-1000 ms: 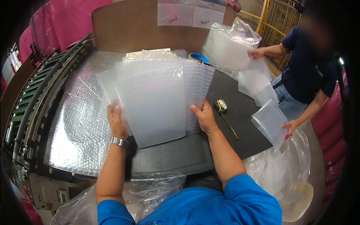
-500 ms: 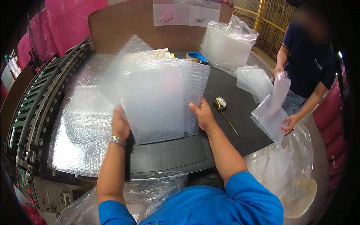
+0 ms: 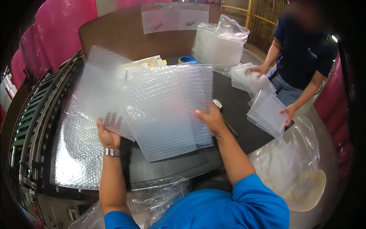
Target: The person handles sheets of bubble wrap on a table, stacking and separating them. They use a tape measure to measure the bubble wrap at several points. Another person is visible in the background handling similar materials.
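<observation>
Clear bubble wrap sheets fill both my hands above the dark table. My left hand (image 3: 109, 133), with a metal watch on its wrist, supports a loose bubble wrap sheet (image 3: 97, 82), blurred by motion. Its fingers show through the plastic behind, and the thumb is at the sheet's lower edge. Gripping the right edge of a wider layer of bubble wrap (image 3: 164, 114) is my right hand (image 3: 211, 120), thumb in front and fingers hidden behind. The two pieces overlap in the middle. Whether the wider layer is one sheet or several, I cannot tell.
At right, a co-worker (image 3: 301, 49) handles small bubble wrap pieces (image 3: 267, 110). A tape measure (image 3: 217, 103) and a blue tape roll (image 3: 188, 60) lie on the table (image 3: 236, 103). Silvery bubble sheeting (image 3: 76, 156) covers the left side beside a roller conveyor (image 3: 36, 118). A bagged stack (image 3: 219, 45) stands behind.
My left hand has moved left and down, drawing its sheet away from the wider layer, which has tilted. The co-worker's upper hand has lowered a piece onto the others.
</observation>
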The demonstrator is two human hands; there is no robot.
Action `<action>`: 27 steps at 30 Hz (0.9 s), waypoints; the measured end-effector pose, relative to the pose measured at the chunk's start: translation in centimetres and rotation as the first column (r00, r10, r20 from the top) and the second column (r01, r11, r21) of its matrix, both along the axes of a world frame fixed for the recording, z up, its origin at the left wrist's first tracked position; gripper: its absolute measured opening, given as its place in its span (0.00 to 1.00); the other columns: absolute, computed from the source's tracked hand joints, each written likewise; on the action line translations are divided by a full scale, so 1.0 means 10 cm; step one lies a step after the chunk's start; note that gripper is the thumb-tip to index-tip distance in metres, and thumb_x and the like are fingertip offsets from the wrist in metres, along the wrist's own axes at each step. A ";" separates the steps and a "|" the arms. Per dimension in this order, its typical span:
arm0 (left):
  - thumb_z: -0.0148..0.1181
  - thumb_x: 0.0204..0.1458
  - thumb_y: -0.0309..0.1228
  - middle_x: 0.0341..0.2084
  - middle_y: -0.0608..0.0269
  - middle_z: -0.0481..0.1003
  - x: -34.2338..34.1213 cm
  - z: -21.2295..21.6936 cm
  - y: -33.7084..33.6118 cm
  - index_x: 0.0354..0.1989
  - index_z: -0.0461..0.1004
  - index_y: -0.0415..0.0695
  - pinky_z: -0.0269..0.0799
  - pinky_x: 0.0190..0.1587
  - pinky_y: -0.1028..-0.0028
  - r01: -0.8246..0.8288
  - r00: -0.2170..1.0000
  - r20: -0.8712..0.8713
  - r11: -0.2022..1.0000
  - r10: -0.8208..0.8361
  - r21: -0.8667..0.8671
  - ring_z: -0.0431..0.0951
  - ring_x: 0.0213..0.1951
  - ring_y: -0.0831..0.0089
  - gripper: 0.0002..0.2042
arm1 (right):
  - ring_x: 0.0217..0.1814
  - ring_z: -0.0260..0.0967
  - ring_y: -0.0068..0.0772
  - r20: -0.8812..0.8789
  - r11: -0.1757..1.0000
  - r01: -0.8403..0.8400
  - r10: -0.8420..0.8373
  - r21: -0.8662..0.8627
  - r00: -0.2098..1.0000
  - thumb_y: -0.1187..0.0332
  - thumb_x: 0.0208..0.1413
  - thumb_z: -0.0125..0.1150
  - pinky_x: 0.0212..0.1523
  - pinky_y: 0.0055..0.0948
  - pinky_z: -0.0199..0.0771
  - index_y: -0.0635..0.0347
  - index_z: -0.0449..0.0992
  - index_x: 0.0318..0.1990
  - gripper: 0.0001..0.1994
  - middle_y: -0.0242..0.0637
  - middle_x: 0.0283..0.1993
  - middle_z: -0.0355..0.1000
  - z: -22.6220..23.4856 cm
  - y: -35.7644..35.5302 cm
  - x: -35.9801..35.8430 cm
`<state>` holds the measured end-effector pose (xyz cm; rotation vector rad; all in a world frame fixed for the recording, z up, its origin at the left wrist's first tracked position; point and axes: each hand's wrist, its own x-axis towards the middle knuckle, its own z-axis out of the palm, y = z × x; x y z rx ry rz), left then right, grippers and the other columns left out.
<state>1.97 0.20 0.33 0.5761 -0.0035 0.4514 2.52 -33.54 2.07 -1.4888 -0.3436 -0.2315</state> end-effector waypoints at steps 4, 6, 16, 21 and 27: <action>0.42 0.55 0.42 0.40 0.61 0.69 0.05 -0.26 0.51 0.40 0.64 0.48 0.67 0.43 0.67 0.062 0.982 0.173 0.994 -0.078 0.095 0.69 0.42 0.68 0.12 | 0.34 0.64 0.22 -0.033 0.993 0.092 -0.090 0.078 0.995 0.72 0.43 0.61 0.37 0.23 0.67 0.60 0.67 0.45 0.19 0.29 0.34 0.68 0.40 -0.76 -0.49; 0.41 0.56 0.40 0.39 0.63 0.69 0.07 -0.22 0.32 0.42 0.64 0.47 0.68 0.42 0.69 0.039 0.986 0.158 0.991 -0.060 0.130 0.70 0.40 0.69 0.12 | 0.36 0.65 0.25 0.162 0.956 0.280 -0.290 0.084 0.943 0.69 0.46 0.56 0.36 0.23 0.67 0.63 0.65 0.47 0.18 0.35 0.37 0.67 0.40 -1.66 -0.76; 0.41 0.56 0.40 0.40 0.65 0.69 0.03 -0.16 0.13 0.47 0.64 0.47 0.67 0.44 0.67 0.126 0.991 0.039 0.990 -0.129 0.067 0.69 0.41 0.70 0.15 | 0.49 0.63 0.41 -0.171 0.420 0.883 -0.874 0.209 0.455 0.62 0.54 0.42 0.50 0.38 0.64 0.65 0.60 0.53 0.21 0.42 0.49 0.64 -0.42 -4.57 -2.95; 0.41 0.55 0.43 0.39 0.65 0.69 0.11 -0.22 0.10 0.50 0.63 0.49 0.65 0.46 0.67 0.138 0.990 -0.013 0.987 -0.138 0.080 0.68 0.42 0.69 0.18 | 0.57 0.55 0.42 -0.219 -0.025 0.490 -0.873 -0.872 -0.435 0.62 0.51 0.46 0.56 0.39 0.56 0.62 0.53 0.56 0.25 0.46 0.56 0.56 -1.87 -4.84 -3.97; 0.40 0.54 0.48 0.50 0.57 0.62 0.14 -0.31 0.27 0.56 0.57 0.48 0.56 0.54 0.61 0.220 0.969 -0.140 0.970 -0.205 0.105 0.60 0.52 0.62 0.24 | 0.60 0.50 0.45 -0.127 0.040 0.185 -0.866 -0.982 -0.485 0.61 0.47 0.51 0.57 0.40 0.53 0.58 0.46 0.59 0.33 0.51 0.58 0.52 -2.05 -4.42 -3.52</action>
